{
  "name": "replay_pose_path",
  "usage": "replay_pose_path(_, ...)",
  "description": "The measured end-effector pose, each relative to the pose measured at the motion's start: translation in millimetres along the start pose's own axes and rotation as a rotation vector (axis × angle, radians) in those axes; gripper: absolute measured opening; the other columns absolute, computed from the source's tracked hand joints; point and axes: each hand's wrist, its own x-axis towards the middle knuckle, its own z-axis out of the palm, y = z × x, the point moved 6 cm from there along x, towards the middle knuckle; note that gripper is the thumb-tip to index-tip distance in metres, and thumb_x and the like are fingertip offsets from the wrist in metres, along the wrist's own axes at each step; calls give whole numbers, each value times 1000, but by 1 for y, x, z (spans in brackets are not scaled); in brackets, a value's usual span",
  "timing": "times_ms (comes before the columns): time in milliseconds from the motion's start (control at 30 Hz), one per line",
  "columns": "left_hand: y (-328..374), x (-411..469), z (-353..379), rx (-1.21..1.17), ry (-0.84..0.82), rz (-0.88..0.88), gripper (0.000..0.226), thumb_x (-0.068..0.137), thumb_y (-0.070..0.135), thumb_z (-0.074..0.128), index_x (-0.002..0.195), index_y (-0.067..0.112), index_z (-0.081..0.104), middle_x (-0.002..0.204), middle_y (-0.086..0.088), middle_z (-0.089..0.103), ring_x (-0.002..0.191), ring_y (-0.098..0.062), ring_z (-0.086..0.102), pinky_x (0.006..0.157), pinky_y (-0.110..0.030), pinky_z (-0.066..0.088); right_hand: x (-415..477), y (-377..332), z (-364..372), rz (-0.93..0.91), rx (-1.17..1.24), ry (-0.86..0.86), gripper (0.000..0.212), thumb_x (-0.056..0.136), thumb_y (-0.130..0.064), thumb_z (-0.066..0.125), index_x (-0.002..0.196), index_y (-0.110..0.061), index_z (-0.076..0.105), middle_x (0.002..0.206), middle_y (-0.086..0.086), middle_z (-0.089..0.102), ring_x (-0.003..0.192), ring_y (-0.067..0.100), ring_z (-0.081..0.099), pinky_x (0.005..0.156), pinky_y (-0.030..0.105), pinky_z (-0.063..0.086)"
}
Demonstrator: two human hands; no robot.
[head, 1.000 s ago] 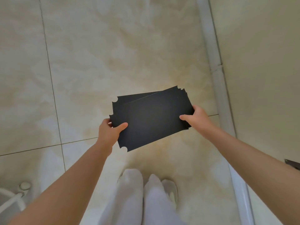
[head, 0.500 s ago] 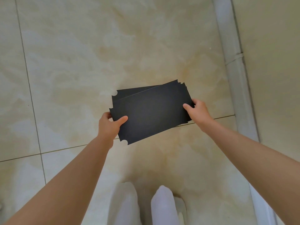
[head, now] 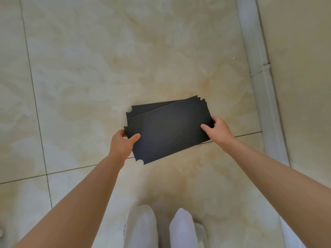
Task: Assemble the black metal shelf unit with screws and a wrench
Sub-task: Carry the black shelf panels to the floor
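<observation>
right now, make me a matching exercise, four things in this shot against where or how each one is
Things:
1 left hand
2 right hand
3 panels
4 legs

Place or state:
a in white, at the bottom of the view
b black, two fanned apart, held above the floor
c grips the panels' right end
d grips the panels' left end

Pairs: 1-d, 2-c, 3-b, 4-a
</observation>
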Motion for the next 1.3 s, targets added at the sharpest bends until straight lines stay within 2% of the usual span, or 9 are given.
replay_pose_path(133, 15, -20, -22, 94, 33, -48, 57, 95, 27, 64, 145, 12, 41, 141, -5, 49, 123, -30, 52, 104, -43, 45, -18, -7, -12, 67, -130, 11, 43, 98, -18, 55, 138, -5, 46, 136, 11, 55, 119, 29, 55, 83, 28, 39)
replay_pose_path(233, 37, -45, -39, 153, 35, -27, 53, 96, 27, 63, 143, 14, 44, 141, -5, 50, 123, -29, 52, 105, -44, 44, -44, -20, -25, 48, -228, -32, 43, 98, -15, 54, 138, -4, 45, 137, 12, 54, 121, 30, 54, 82, 27, 36)
replay_pose_path(500, 123, -164, -64, 363, -20, 131, 38, 98, 21, 53, 135, 13, 55, 130, -6, 61, 117, -25, 56, 97, -33, 45, -149, -69, -88, 31, -206, -110, 44, 100, -23, 51, 142, -8, 44, 142, 5, 52, 126, 23, 51, 86, 24, 34)
replay_pose_path(633, 169, -243, -70, 431, -39, 192, 36, 98, 18, 49, 134, 13, 56, 126, -5, 62, 96, -17, 55, 70, -13, 37, -218, -104, -133, -34, -202, -127, 41, 101, -19, 48, 140, -8, 46, 141, 5, 53, 121, 23, 52, 88, 25, 37)
replay_pose_path(767, 210, -330, -81, 433, -80, 220, 38, 97, 17, 47, 134, 15, 55, 125, -6, 61, 97, -20, 58, 80, -31, 49, -293, -142, -178, -107, -208, -133, 38, 100, -18, 46, 137, -11, 49, 140, 1, 53, 110, 17, 51, 82, 23, 36)
replay_pose_path(833, 231, -373, -91, 464, -88, 270, 38, 97, 17, 46, 134, 15, 54, 124, -6, 62, 101, -23, 63, 87, -38, 53, -333, -159, -200, -149, -220, -144, 39, 100, -18, 46, 139, -12, 48, 142, 1, 52, 117, 17, 51, 84, 22, 35)
replay_pose_path(967, 270, -455, -117, 594, -67, 411, 36, 100, 19, 44, 135, 16, 54, 121, -3, 63, 102, -21, 60, 77, -32, 49, -413, -191, -238, -219, -263, -155, 42, 101, -18, 45, 142, -10, 45, 145, 4, 50, 130, 20, 48, 91, 21, 33)
replay_pose_path(1167, 309, -556, -154, 735, -44, 558, 36, 102, 18, 42, 136, 18, 53, 121, -3, 61, 113, -22, 54, 87, -40, 51, -523, -212, -280, -288, -295, -125, 44, 101, -19, 44, 144, -12, 43, 145, 6, 48, 131, 21, 46, 100, 28, 37)
replay_pose_path(1300, 315, -611, -166, 854, -52, 692, 35, 103, 19, 41, 136, 18, 53, 120, 0, 62, 116, -19, 50, 85, -37, 51, -586, -209, -298, -293, -280, -52, 42, 102, -20, 42, 143, -12, 43, 141, 6, 49, 130, 20, 45, 103, 31, 39)
